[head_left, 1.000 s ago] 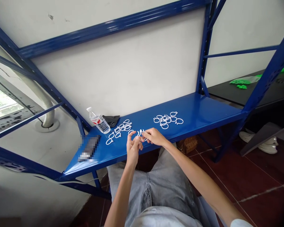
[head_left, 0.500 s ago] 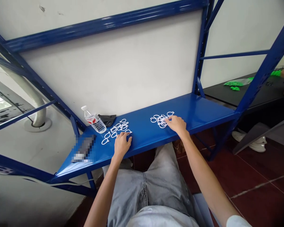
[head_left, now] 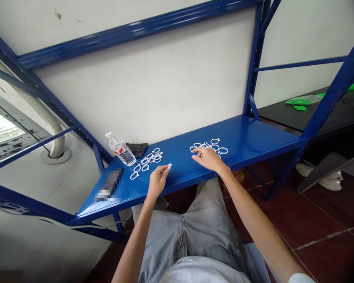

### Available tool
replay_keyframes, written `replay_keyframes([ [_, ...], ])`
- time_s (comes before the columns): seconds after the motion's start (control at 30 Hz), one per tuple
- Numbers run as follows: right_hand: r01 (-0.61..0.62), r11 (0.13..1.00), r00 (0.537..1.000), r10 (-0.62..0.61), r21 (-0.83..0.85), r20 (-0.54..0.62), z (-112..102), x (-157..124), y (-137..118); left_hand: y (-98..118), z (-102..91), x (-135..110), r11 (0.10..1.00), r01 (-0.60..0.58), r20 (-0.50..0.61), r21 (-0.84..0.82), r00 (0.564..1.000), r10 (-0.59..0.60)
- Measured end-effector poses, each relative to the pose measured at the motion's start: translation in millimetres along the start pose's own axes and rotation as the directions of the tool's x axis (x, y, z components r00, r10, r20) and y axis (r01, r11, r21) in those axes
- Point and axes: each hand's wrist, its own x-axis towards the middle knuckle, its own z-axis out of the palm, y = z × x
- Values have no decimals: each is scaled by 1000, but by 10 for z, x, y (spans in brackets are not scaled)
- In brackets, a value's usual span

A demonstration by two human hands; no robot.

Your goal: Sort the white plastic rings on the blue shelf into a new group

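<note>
I sit at a blue metal shelf (head_left: 247,135) with two heaps of white plastic rings on it. My left hand (head_left: 157,181) hovers over the shelf's front part, its fingers pinched on a small white piece (head_left: 169,166). The left heap of rings (head_left: 149,160) lies just behind it. My right hand (head_left: 208,158) rests at the near edge of the right heap of rings (head_left: 210,147), fingers curled on a ring I can only partly see.
A water bottle (head_left: 120,150) lies at the shelf's back left beside a black cloth (head_left: 138,148). A dark flat object (head_left: 109,184) sits near the left front edge. Blue rack posts (head_left: 255,59) frame the shelf. Green parts (head_left: 297,103) lie on a black table at the right.
A second ago both hands worked one ring together at the shelf's middle. They then parted to the two heaps. Now the left hand has lifted with a small white piece.
</note>
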Motion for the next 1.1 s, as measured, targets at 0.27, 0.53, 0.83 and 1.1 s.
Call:
replay_keyframes([
  [0.27,137,991,977,-137,10,165,652,17,-129,29,-249,46,900,-76,-23,428,995,95],
  [0.53,103,992,984,-113,78,134,687,59,-15,-617,-988,565,666,43,34,745,994,-101],
  [0.83,102,989,983,-117,107,141,690,50,-51,-813,-1048,586,688,-18,196,725,964,-181],
  [1.1,159,984,986,-163,87,45,722,9,-179,-134,-619,329,968,-61,280,242,960,-10],
])
